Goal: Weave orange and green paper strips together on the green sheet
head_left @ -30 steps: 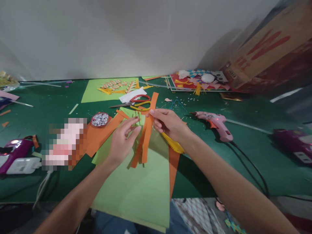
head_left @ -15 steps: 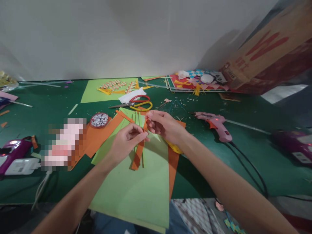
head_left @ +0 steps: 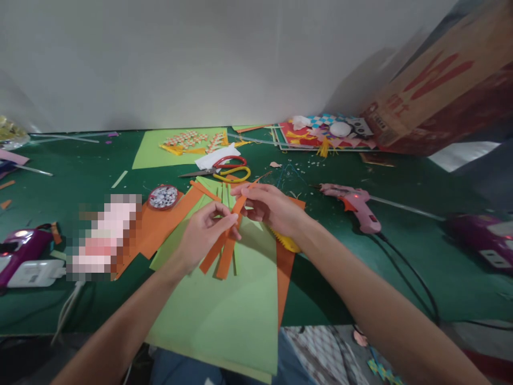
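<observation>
Both hands pinch an orange paper strip (head_left: 224, 235) over a slit green sheet (head_left: 228, 305) on the bench (head_left: 360, 267): the left hand (head_left: 204, 235) mid-strip, the right hand (head_left: 272, 208) at its upper end. Half a second ago the strip was bunched between them; now it angles out longer, suggesting it is being drawn through the slits.

Orange paper strips (head_left: 224, 243) — long, thin, slanted over light-green sheet (head_left: 228, 310) w/ slits.

Both forearms are bare, with no sleeves, rings or watch; blue trousers cover the lap (head_left: 180, 369).
</observation>
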Motion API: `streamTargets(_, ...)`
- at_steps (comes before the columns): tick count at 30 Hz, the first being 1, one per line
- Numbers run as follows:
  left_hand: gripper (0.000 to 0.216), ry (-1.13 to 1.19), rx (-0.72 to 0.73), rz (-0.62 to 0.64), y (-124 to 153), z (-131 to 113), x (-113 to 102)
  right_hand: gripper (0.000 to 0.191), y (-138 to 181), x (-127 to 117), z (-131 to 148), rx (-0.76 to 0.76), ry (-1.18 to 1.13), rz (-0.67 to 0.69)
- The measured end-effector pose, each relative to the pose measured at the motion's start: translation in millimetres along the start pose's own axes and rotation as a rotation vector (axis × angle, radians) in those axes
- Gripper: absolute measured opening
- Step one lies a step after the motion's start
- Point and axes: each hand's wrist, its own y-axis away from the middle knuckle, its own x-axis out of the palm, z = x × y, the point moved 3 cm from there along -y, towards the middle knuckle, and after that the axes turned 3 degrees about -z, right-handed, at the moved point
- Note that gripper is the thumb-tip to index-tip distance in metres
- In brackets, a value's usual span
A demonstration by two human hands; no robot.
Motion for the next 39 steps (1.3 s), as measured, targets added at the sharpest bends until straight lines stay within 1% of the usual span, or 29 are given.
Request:
streamTargets(4, 0.02, 0.11, -0.051, 0.022, -2, 3, -1, 0.017, 4, 6, 1, 0.035, 0.065, 0.094)
streamTargets(6, 0.018, 0.128, -0.083, 0.015, -3, 4, -2, 0.017, 6, 8, 2, 0.039, 0.115, 0.148)
streamTargets(8, 0.016, 0.131, -0.101, 0.003, -3, 4, -4, 0.018, 7, 8, 2, 0.022, 0.152, 0.172)
streamTargets(11, 0.014, 0.146, -0.095, -0.006, -4, 5, -5, 0.019, 6, 6, 3, 0.003, 0.186, 0.159)
streamTargets(13, 0.014, 0.168, -0.096, -0.018, -4, 6, -6, 0.026, 5, 3, 3, -0.004, 0.196, 0.136)
streamTargets(15, 0.013, 0.184, -0.108, -0.02, -4, 8, -6, 0.029, 5, 1, 3, -0.021, 0.189, 0.123)
streamTargets(18, 0.015, 0.186, -0.122, 0.005, -5, 8, -5, 0.026, 4, 1, 3, -0.045, 0.193, 0.123)
streamTargets(22, 0.019, 0.179, -0.163, 0.01, -5, 10, -5, 0.021, 4, 2, 1, -0.036, 0.23, 0.129)
streamTargets(28, 0.02, 0.187, -0.152, 0.033, -5, 11, -4, 0.023, 4, 4, 0, -0.051, 0.235, 0.145)
streamTargets(33, 0.028, 0.073, -0.089, 0.062, -2, 4, 1, 0.022, 4, 4, -2, -0.052, 0.201, 0.087)
streamTargets(36, 0.024, -0.064, -0.051, 0.061, 0, 0, 3, 0.021, 4, 7, -3, -0.022, 0.174, 0.042)
streamTargets(39, 0.02, -0.191, -0.012, 0.017, 2, -1, 4, 0.022, 4, 9, -4, -0.015, 0.155, 0.02)
